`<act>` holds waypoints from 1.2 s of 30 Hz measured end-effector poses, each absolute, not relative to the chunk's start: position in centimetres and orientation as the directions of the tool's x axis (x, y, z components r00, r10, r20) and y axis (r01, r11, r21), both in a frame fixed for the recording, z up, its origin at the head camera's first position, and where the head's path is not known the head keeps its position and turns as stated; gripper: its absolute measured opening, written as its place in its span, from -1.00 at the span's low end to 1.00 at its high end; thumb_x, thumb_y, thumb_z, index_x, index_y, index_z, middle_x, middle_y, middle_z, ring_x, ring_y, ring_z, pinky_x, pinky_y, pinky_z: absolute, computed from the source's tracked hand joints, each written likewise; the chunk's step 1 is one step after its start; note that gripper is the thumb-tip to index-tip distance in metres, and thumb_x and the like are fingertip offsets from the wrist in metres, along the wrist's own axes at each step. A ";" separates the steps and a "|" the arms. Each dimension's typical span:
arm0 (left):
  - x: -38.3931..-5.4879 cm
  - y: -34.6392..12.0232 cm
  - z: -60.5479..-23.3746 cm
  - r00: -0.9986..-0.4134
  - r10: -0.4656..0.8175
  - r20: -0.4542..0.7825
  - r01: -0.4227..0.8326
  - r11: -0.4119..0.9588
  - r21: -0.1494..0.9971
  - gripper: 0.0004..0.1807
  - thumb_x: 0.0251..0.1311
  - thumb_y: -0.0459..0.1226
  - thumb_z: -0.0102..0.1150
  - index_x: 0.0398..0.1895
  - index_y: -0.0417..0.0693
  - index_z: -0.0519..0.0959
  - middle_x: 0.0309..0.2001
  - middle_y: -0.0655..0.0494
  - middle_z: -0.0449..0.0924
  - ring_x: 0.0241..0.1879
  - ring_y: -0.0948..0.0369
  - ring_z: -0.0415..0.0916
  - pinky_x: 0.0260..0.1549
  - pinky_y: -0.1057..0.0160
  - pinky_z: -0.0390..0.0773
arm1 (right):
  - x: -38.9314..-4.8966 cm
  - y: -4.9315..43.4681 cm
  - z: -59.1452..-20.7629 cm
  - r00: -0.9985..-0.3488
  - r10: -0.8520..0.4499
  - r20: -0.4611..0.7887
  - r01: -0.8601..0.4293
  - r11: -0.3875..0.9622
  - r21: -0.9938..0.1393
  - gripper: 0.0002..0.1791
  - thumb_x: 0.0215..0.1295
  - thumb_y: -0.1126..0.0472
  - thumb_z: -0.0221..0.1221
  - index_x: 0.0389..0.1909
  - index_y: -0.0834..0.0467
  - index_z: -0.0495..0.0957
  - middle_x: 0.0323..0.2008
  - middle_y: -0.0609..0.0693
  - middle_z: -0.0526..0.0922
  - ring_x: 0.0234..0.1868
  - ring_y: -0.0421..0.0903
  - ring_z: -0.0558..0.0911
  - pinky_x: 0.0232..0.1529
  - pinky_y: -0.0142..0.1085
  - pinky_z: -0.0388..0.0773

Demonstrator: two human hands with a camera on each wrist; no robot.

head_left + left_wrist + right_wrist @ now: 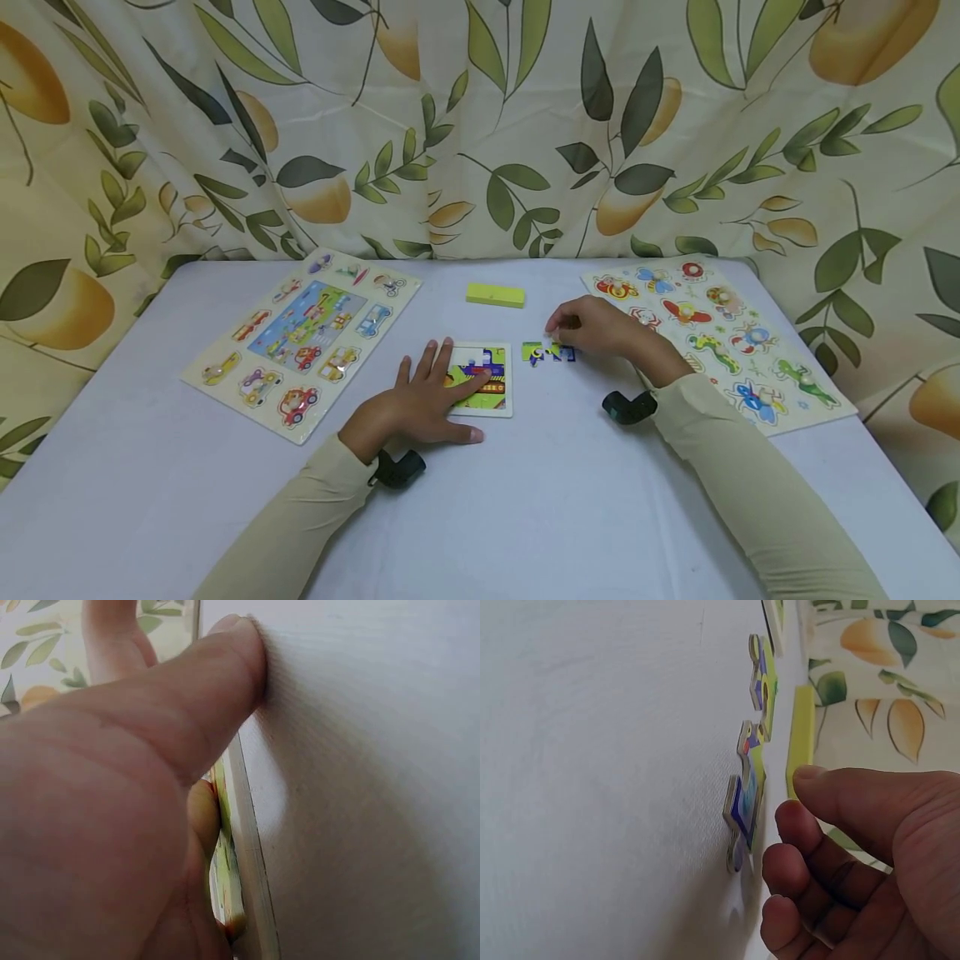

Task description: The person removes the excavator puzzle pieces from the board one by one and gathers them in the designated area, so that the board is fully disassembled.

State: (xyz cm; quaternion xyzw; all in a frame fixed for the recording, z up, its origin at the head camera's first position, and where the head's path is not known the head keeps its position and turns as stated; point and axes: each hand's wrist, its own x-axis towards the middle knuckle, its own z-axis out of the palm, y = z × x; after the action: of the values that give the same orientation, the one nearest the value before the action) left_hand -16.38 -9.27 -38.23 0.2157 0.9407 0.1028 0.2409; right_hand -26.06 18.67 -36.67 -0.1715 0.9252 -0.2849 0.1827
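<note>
My left hand (427, 396) lies with spread fingers over a small white-framed jigsaw puzzle (480, 404) with a train picture; a pale gap shows in its upper part. In the left wrist view, the thumb (217, 682) presses on the white cloth beside the frame's edge. Loose jigsaw pieces (532, 353) lie just right of the frame, in a row in the right wrist view, one piece (763, 682) standing somewhat apart. My right hand (596, 325) hovers beside them, fingers loosely curled, thumb near the fingertips. Nothing shows between them, though the index finger is partly hidden.
A yellow-green block (495, 295) lies behind the frame. At the left is a vehicle picture board (300, 333); at the right, an insect picture board (712, 333), partly under the right forearm. A leaf-patterned curtain (480, 125) hangs behind the white-covered table (525, 517).
</note>
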 end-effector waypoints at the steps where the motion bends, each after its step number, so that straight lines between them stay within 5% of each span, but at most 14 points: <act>1: -16.4 -9.3 -38.2 -0.791 0.455 -0.409 0.356 0.886 0.297 -0.08 0.09 0.31 0.16 0.51 0.49 0.02 0.52 -0.09 -0.61 0.45 -0.09 -0.70 0.29 -0.25 -0.49 | -26.0 18.6 -36.6 -0.873 -0.424 -0.239 -0.214 0.776 -0.593 -0.88 0.35 0.31 0.16 -0.17 0.15 0.64 -0.21 0.03 0.63 -0.17 0.00 0.48 -0.10 -0.17 0.44; 20: -16.4 -8.5 -37.5 -0.790 0.498 -0.357 0.365 0.851 0.378 -0.05 0.11 0.26 0.21 0.54 0.33 0.05 0.54 -0.11 -0.52 0.45 -0.07 -0.72 0.30 -0.23 -0.49 | -25.6 16.7 -36.0 -0.858 -0.485 -0.171 -0.285 0.726 -0.626 -0.85 0.35 0.32 0.14 -0.16 0.18 0.66 -0.20 0.02 0.66 -0.18 -0.01 0.49 -0.06 -0.16 0.44; 36: -16.2 -8.5 -37.8 -0.725 0.568 -0.389 0.440 0.817 0.374 0.00 0.08 0.29 0.22 0.54 0.45 -0.06 0.52 -0.10 -0.61 0.44 -0.12 -0.71 0.31 -0.25 -0.44 | -25.2 14.0 -35.5 -0.792 -0.591 -0.149 -0.369 0.659 -0.655 -0.85 0.37 0.32 0.15 -0.17 0.21 0.68 -0.24 -0.01 0.69 -0.23 -0.07 0.53 -0.05 -0.18 0.48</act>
State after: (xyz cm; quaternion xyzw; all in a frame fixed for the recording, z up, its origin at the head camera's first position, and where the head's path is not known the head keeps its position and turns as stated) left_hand -16.23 -8.50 -37.80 0.2739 0.9198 0.1288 0.2497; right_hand -25.16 13.99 -35.47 -0.2687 0.8933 -0.3133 0.1778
